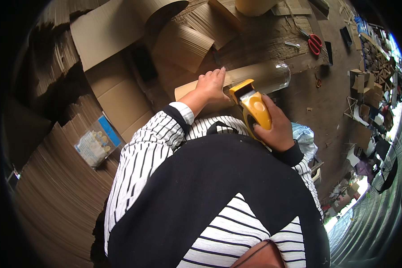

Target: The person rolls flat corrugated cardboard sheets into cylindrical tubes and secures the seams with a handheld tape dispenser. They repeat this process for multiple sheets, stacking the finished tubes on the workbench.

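A rolled tan cardboard tube lies crosswise in front of me, with clear plastic at its right end. Across the tube's left part rests my left hand, fingers stretched out and thumb apart, pressing on the cardboard. My right hand is closed around a yellow hand-held tape dispenser. The dispenser's squared front end is tilted toward the tube, just right of my left hand; whether it touches the cardboard I cannot tell.
Corrugated cardboard pieces lie beyond the tube. Red-handled scissors are at the far right, with smaller scissors nearer. Stacked cardboard sheets fill the left, bearing a plastic packet. A plastic bag sits beside my right wrist.
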Motion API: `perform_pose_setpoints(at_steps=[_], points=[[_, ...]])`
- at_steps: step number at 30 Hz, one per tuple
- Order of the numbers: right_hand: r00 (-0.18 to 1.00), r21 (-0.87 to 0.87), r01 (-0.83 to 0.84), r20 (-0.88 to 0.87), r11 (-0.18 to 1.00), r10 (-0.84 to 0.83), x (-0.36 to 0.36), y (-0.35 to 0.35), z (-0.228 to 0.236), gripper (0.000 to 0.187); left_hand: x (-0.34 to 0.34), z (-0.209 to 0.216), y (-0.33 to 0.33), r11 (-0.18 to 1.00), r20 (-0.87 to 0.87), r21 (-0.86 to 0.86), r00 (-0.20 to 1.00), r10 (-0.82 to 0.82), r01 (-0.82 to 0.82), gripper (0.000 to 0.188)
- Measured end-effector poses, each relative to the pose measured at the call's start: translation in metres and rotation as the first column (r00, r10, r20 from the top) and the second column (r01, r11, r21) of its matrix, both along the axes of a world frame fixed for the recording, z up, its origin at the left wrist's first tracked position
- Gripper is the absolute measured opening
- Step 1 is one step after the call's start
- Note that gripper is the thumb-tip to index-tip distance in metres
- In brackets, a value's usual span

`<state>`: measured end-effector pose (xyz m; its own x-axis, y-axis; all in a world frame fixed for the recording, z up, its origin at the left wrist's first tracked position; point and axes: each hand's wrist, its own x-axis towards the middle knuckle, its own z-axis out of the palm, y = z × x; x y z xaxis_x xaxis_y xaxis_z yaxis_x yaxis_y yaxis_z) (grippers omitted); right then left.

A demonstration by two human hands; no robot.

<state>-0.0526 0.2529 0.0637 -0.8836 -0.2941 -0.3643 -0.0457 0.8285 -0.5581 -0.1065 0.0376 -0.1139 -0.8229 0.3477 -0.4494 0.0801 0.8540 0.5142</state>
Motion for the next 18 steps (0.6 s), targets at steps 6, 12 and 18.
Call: perform_pose_setpoints(at_steps=[6,12,18], points=[[0.996,0.104,-0.054,-0.069,0.993,0.061,-0.004,-0.015,0.012,0.079,0.003,0.002,0.005,0.999,0.004,-0.041,1.0,0.007,-0.007,0.095],[0.999,0.149,-0.043,0.008,0.988,0.042,0.008,-0.016,0.015,0.08,0.002,0.0,0.003,0.999,-0.004,-0.048,1.0,0.016,-0.017,0.088],[0.988,0.112,-0.056,0.15,0.992,0.039,0.034,0.011,-0.02,0.082,-0.002,0.002,0.001,0.998,0.036,-0.059,0.999,0.02,-0.018,0.099]])
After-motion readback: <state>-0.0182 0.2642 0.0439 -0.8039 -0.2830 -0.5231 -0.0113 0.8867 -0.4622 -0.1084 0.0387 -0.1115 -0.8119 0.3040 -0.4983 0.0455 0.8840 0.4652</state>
